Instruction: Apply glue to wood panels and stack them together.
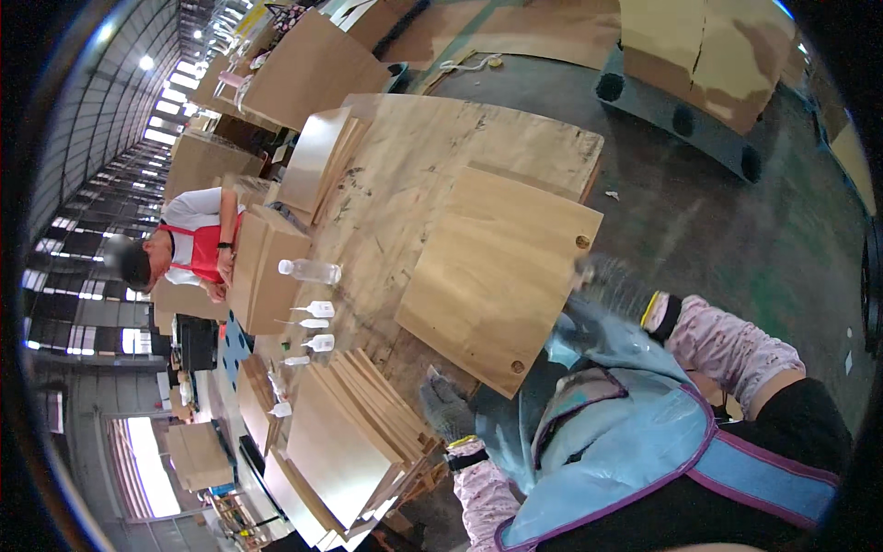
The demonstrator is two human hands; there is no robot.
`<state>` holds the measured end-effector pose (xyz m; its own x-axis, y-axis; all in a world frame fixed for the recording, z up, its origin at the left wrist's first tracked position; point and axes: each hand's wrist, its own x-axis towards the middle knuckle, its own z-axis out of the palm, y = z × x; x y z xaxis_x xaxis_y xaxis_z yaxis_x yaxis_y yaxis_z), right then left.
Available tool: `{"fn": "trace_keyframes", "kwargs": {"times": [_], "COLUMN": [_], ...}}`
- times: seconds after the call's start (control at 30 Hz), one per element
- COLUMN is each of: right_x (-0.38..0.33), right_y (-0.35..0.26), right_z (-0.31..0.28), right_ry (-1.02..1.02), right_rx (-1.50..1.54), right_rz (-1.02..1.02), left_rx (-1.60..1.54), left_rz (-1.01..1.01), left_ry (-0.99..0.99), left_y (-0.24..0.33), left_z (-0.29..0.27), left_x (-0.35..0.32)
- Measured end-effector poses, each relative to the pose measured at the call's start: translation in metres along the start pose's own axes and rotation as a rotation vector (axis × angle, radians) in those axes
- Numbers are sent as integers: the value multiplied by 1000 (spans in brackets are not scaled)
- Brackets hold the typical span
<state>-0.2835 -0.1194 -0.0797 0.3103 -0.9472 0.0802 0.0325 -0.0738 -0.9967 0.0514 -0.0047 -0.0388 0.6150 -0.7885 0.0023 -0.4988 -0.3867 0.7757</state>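
Note:
A flat brown wooden panel (497, 276) with two round holes near its corners lies on the worktable in front of me. My left hand (448, 405), in a grey glove, is beside the panel's lower left edge, close to a stack of boards; its fingers look stretched out and nothing shows in them. At the panel's right edge is my right hand (614, 283), also gloved and smeared by motion. Whether it touches the panel I cannot tell. A blue apron (616, 423) covers my front, against the table's near side.
The wooden worktable (405, 138) reaches away from me. To the left are stacked white-faced boards (345, 442), several small white squeeze bottles (320, 343) and a clear bottle (311, 271). A co-worker in a red apron (198, 248) leans over boards across the table. Covered panels (708, 55) stand at upper right.

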Motion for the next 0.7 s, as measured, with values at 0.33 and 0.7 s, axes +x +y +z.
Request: {"fn": "trace_keyframes", "kwargs": {"times": [0.33,0.7], "right_x": [64,-46], "right_y": [14,-27], "right_z": [-78,-31], "right_ry": [261,38], "right_rx": [-963,-581], "right_rz": [-63,290], "left_rx": [709,379], "left_rz": [495,532], "left_ry": [-180,-28], "left_y": [12,24], "left_z": [27,22], "left_x": [15,85]}}
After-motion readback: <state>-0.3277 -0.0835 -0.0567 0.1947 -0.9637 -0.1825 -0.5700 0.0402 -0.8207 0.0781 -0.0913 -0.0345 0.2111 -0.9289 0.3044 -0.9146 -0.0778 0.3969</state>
